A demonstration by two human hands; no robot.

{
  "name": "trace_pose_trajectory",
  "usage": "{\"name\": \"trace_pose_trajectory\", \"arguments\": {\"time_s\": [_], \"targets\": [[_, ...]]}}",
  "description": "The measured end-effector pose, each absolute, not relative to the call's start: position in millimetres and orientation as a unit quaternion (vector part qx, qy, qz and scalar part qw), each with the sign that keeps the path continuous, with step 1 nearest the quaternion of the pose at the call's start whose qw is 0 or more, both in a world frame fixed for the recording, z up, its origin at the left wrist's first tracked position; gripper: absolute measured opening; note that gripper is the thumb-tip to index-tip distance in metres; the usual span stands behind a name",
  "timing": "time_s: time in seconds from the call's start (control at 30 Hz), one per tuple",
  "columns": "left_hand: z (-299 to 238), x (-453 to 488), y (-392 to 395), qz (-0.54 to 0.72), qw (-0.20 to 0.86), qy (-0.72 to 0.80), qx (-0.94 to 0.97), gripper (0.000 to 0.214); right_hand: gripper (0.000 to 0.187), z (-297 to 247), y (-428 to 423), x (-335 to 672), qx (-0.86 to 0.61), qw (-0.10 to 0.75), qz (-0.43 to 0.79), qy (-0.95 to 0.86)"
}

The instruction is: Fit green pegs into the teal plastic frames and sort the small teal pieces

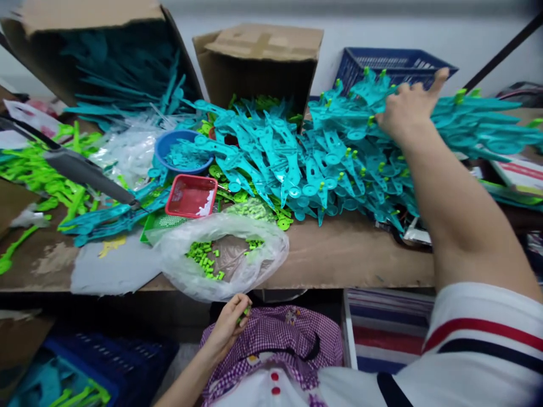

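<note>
My left hand (233, 318) is closed in front of my checked apron, just below the table edge, with small green plastic pieces (246, 311) between its fingers. My right hand (409, 110) reaches far out over a heap of teal plastic parts (292, 164). One finger points outward and the thumb is spread to the left; the other fingertips bend out of sight. Several teal parts in the heap carry green tips. Close to my left hand, an open clear plastic bag (271, 249) on the table edge holds loose small green pieces (206, 260).
Cardboard boxes (258, 42) lie open at the back, one full of teal parts. A blue crate (394, 59) stands behind the heap. A blue bowl (159, 150), a red tray (190, 195) and a grey tool (89, 172) sit left of it. Long green parts (63, 169) lie farther left.
</note>
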State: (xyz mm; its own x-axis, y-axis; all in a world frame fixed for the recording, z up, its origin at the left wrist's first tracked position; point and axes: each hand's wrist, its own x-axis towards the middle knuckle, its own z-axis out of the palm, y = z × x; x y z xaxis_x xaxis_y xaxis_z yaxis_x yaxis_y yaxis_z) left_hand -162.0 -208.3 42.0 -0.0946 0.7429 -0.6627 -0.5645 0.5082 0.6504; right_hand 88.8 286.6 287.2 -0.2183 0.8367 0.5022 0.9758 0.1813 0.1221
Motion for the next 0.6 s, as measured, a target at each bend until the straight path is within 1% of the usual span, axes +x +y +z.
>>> {"name": "trace_pose_trajectory", "arguments": {"time_s": [0.07, 0.1, 0.13, 0.2, 0.23, 0.27, 0.3, 0.37, 0.43, 0.5, 0.6], "targets": [[42.5, -163.8, -206.9, 0.493, 0.668, 0.550, 0.083, 0.060, 0.084, 292.9, 267.0, 84.6, -0.593, 0.154, -0.228, -0.757], [44.2, -164.4, -204.8, 0.500, 0.666, 0.547, 0.081, 0.059, 0.089, 293.5, 254.4, 79.1, -0.579, 0.166, -0.239, -0.761], [47.1, -164.9, -201.4, 0.512, 0.663, 0.542, 0.076, 0.059, 0.087, 291.6, 240.6, 70.3, -0.562, 0.186, -0.248, -0.767], [57.0, -166.1, -189.5, 0.547, 0.648, 0.526, 0.061, 0.057, 0.068, 277.5, 213.5, 42.2, -0.529, 0.224, -0.219, -0.789], [63.7, -166.9, -181.0, 0.572, 0.636, 0.515, 0.055, 0.056, 0.057, 265.2, 202.5, 23.7, -0.517, 0.226, -0.174, -0.807], [71.4, -167.8, -171.2, 0.599, 0.621, 0.503, 0.052, 0.055, 0.050, 249.9, 194.3, 3.5, -0.508, 0.205, -0.108, -0.830], [79.7, -168.9, -160.6, 0.627, 0.604, 0.489, 0.055, 0.054, 0.050, 232.6, 189.5, -16.9, -0.507, 0.167, -0.044, -0.845], [96.4, -171.4, -139.5, 0.671, 0.572, 0.466, 0.077, 0.051, 0.061, 197.3, 189.6, -52.9, -0.540, 0.104, 0.027, -0.835], [110.2, -174.6, -122.6, 0.693, 0.552, 0.450, 0.111, 0.048, 0.069, 168.6, 199.1, -76.4, -0.571, 0.068, 0.072, -0.815], [117.4, -178.0, -113.0, 0.705, 0.537, 0.443, 0.134, 0.047, 0.074, 150.5, 212.5, -85.6, -0.589, 0.084, 0.098, -0.798], [112.1, -180.5, -111.9, 0.707, 0.531, 0.445, 0.143, 0.048, 0.085, 140.5, 232.0, -83.6, -0.617, 0.168, 0.141, -0.756]]}}
